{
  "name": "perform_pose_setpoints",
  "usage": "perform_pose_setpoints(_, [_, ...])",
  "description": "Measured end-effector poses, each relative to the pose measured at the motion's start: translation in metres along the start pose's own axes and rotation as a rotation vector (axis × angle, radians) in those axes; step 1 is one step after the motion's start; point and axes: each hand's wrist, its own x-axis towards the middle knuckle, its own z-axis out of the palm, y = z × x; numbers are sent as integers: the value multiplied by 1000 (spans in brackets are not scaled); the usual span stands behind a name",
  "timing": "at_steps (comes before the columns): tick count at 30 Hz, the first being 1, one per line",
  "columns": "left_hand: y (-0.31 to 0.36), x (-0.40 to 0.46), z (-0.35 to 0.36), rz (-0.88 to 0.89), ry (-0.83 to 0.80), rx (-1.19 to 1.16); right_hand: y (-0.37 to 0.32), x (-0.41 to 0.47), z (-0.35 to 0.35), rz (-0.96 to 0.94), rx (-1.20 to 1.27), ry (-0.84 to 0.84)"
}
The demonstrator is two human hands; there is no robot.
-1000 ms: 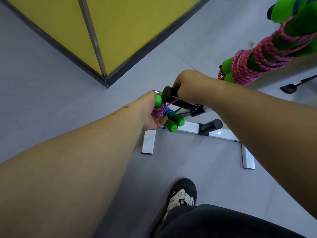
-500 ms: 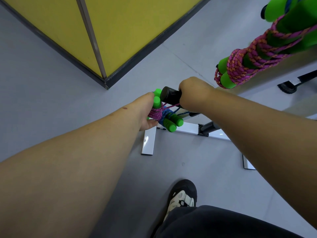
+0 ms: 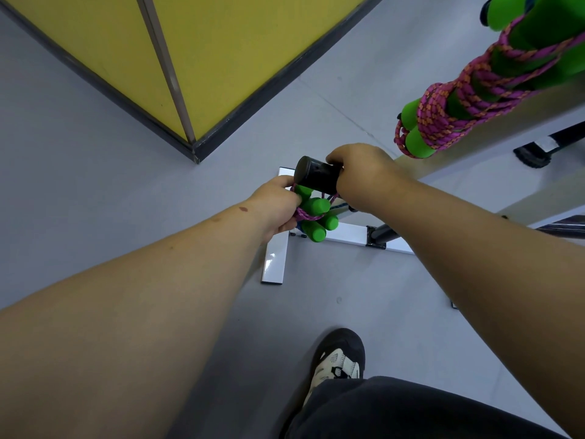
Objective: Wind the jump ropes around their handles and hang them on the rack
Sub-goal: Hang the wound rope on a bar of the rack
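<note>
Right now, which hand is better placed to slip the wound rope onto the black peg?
Left. The left hand already grips the wound rope bundle just under the black peg; the right hand is wrapped around that peg, steadying it.

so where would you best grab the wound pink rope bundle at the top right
Probably around the wound middle of the pink rope bundle, coming from its free lower-left end: there the coils bind both green handles together, while the upper end runs out of frame, so its support is unseen.

Two bare hands are in view, the left hand (image 3: 278, 208) and the right hand (image 3: 364, 175), along with two bundles of pink braided rope wound on green foam handles, one near bundle (image 3: 311, 213) and one far-right bundle (image 3: 468, 99), and one dark shoe (image 3: 338, 359).
</note>
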Motion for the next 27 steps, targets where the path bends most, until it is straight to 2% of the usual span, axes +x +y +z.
perform_pose_setpoints(13, [0, 5, -4, 42, 45, 183, 7, -3, 6, -15, 68, 31])
perform_pose_setpoints(21, [-15, 15, -10, 75, 71, 273, 9, -3, 6, -41, 15, 41])
perform_pose_setpoints(27, [-18, 12, -6, 158, 139, 409, 12, -5, 8, -58, 34, 106])
